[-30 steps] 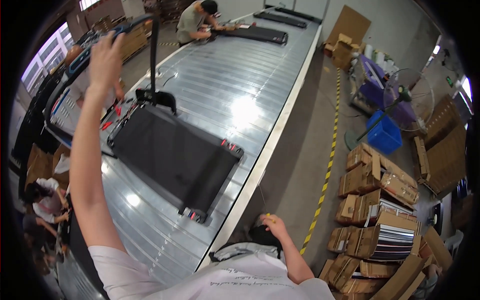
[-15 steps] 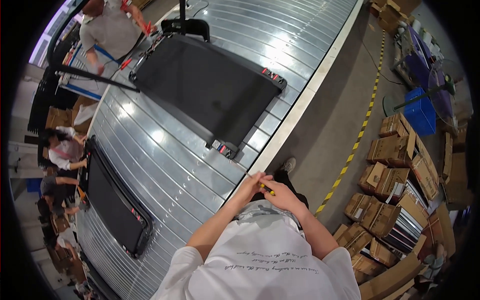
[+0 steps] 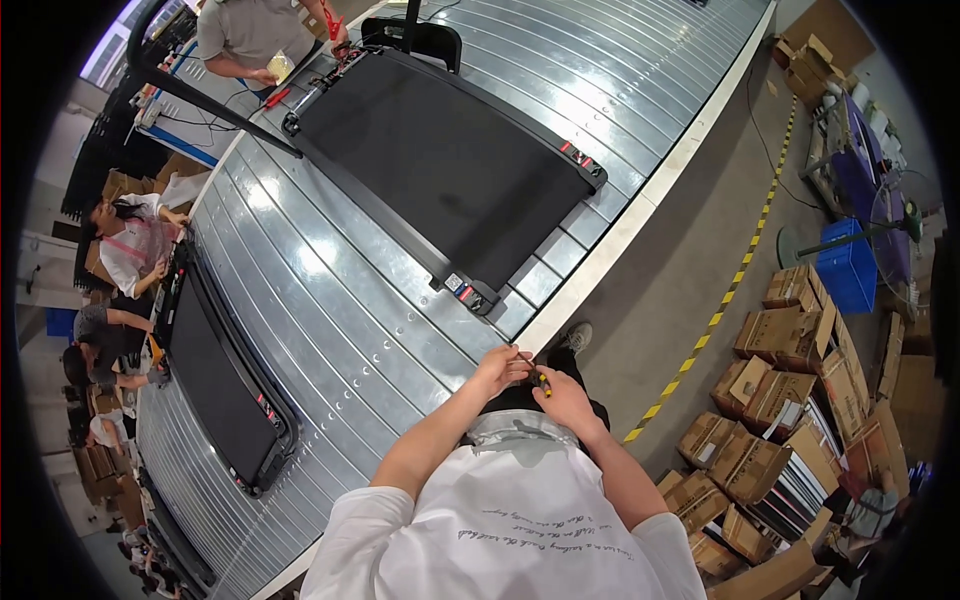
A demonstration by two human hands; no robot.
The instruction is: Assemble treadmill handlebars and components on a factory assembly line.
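Yellow-handled small tool (image 3: 543,381) sits pinched in your right hand (image 3: 562,397), fingers curled shut around it; your left hand (image 3: 503,366) meets it, fingertips closed on its tip, both held close to your waist beside the metal conveyor edge (image 3: 600,258), near the black treadmill (image 3: 450,165).

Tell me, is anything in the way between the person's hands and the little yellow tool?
Nothing visible is. The right hand already grips the small yellow-and-black tool, and the left hand meets it at the tip, over the edge of the metal conveyor. The black treadmill lies farther up the conveyor, apart from both hands.
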